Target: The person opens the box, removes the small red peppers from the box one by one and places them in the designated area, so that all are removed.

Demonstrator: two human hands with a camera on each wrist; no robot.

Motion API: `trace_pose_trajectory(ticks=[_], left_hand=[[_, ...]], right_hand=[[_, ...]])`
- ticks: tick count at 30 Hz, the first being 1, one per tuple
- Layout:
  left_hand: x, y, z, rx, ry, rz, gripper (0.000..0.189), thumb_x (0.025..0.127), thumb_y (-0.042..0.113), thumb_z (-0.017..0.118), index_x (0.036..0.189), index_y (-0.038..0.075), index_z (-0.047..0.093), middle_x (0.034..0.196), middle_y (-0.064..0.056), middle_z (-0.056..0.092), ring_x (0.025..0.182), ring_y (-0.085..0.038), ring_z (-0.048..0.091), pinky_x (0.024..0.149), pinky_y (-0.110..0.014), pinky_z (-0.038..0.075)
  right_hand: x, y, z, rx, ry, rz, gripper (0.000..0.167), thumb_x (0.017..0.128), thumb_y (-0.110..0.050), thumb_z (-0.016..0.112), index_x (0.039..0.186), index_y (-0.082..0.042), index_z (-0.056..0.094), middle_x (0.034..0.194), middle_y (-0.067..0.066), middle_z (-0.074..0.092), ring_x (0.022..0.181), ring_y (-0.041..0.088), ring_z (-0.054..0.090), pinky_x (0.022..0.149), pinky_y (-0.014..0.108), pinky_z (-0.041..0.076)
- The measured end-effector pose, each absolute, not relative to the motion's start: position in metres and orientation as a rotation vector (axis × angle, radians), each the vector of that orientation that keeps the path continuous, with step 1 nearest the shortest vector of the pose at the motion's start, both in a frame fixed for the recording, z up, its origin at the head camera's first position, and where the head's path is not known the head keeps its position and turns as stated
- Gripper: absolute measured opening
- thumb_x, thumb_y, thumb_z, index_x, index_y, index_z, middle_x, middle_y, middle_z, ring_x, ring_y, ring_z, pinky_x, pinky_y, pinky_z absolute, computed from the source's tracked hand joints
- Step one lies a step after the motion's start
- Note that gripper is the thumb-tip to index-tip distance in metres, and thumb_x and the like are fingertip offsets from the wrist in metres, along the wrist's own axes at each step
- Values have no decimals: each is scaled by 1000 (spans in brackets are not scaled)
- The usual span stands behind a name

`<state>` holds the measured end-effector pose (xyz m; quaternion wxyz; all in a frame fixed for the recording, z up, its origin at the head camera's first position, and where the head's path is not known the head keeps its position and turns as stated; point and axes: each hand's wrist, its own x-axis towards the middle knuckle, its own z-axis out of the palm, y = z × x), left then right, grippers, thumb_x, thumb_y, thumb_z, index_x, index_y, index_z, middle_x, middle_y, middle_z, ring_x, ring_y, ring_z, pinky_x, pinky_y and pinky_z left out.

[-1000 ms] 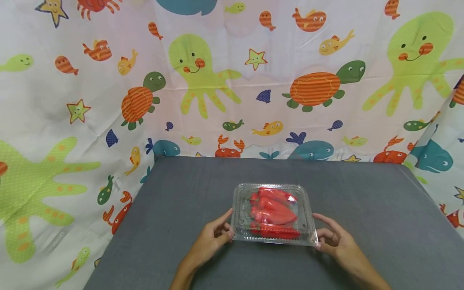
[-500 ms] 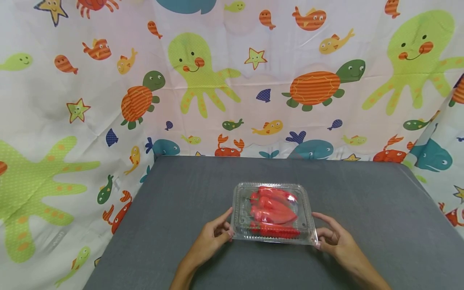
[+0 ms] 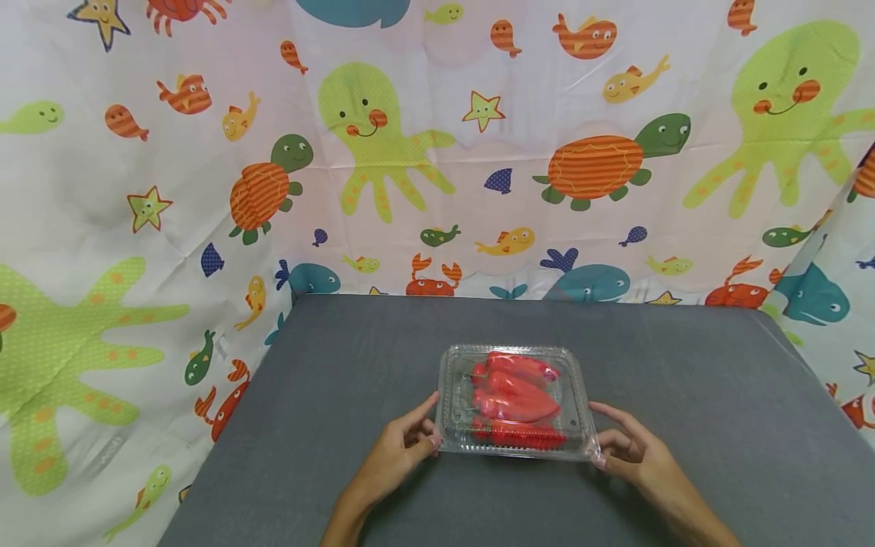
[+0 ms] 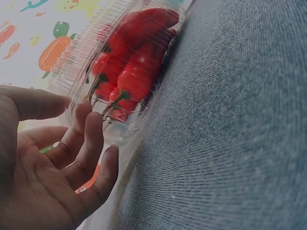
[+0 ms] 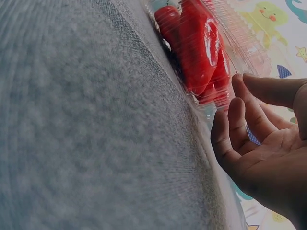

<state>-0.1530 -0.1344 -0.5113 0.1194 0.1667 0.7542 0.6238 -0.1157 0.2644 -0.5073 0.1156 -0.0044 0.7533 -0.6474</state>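
A clear plastic clamshell box lies on the grey tabletop, its lid down over several red peppers. Green stems show toward its left side in the left wrist view. At the box's near left corner, my left hand pinches the rim, with the index finger stretched along the side. My right hand does the same at the near right corner, thumb and a curled finger on the rim. The other fingers of the left hand are bent loosely off the box. In the right wrist view the peppers press close to the clear wall.
A grey cloth-like surface covers the table around the box. Behind and to the left hangs a white curtain printed with sea animals; it also continues on the right side.
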Motion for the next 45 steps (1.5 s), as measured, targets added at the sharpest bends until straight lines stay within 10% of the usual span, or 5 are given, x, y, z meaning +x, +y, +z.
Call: trace_pose_trajectory(ticks=[45], left_hand=[[-153,-135,-513,450,2222,1843,49,114,18,48,161,3,44,102,-17,70,84,-14,69,82,-29,57]], right_hand=[[-117,271,-496,-23,2223,-1689,80,102,-21,71,168,-12,27,143,25,59,114,28,68,85,38,61]])
